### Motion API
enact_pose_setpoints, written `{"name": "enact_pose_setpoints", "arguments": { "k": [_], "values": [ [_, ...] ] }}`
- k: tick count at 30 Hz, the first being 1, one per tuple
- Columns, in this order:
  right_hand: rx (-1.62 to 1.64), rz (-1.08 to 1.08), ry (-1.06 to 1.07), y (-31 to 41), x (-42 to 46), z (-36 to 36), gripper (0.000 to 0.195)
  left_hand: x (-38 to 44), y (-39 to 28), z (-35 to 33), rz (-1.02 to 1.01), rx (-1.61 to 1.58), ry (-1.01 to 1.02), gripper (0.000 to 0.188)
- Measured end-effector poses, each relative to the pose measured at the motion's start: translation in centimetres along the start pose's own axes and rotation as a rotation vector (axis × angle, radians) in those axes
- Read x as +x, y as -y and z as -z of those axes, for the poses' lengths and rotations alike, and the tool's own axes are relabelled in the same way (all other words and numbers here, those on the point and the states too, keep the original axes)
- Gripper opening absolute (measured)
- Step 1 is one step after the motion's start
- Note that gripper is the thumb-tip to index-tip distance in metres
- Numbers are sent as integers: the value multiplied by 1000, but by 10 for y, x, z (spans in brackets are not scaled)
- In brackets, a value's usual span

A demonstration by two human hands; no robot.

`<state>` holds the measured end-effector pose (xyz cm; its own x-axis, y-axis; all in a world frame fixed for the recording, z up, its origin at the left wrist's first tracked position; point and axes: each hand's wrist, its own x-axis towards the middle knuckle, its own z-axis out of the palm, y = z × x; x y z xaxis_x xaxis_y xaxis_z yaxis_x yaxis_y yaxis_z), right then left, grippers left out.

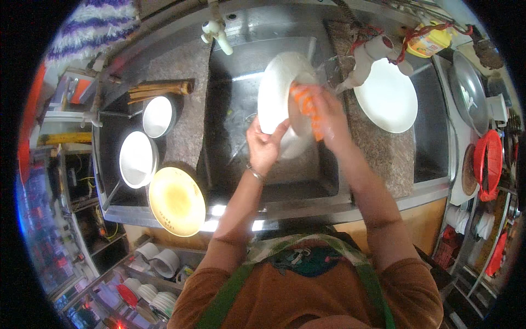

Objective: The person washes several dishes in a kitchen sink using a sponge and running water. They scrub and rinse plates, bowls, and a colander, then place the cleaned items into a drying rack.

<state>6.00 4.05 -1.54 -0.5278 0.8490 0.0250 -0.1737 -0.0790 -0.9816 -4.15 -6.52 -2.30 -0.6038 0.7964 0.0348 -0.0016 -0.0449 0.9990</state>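
Note:
My left hand (265,144) grips the lower rim of a white bowl (276,86), which is tilted above the metal sink basin (234,164). Pressed against the bowl's right side is an orange and white cloth (305,107) in my right hand (328,111), blurred by motion. Below the bowl, another pale dish shape (296,144) is partly hidden and blurred. A large white plate (386,96) lies to the right of my right hand, beneath a pale tap (363,61) from which water seems to splash.
Left of the basin stand two stacks of white bowls (158,117) (137,159), a yellow plate (176,201) and a bundle of bamboo sticks (160,91). A second tap (218,37) hangs at the back. A yellow bottle (429,40), a metal lid (468,92) and a red basket (488,164) are on the right.

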Motion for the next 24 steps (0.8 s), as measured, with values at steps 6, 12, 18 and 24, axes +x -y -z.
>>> {"name": "enact_pose_setpoints", "arguments": {
  "k": [6,12,18,24],
  "values": [
    [-799,829,444,-2,-18,-55,22,-13,18,26,60,-470,-8,30],
    [-815,469,180,-16,43,-35,22,-15,14,34,259,-436,-34,35],
    [-991,673,388,-3,28,-58,25,-20,14,44,254,-629,-95,31],
    [-280,-206,204,-60,54,73,34,-21,17,42,402,-626,-34,34]
  ]
}}
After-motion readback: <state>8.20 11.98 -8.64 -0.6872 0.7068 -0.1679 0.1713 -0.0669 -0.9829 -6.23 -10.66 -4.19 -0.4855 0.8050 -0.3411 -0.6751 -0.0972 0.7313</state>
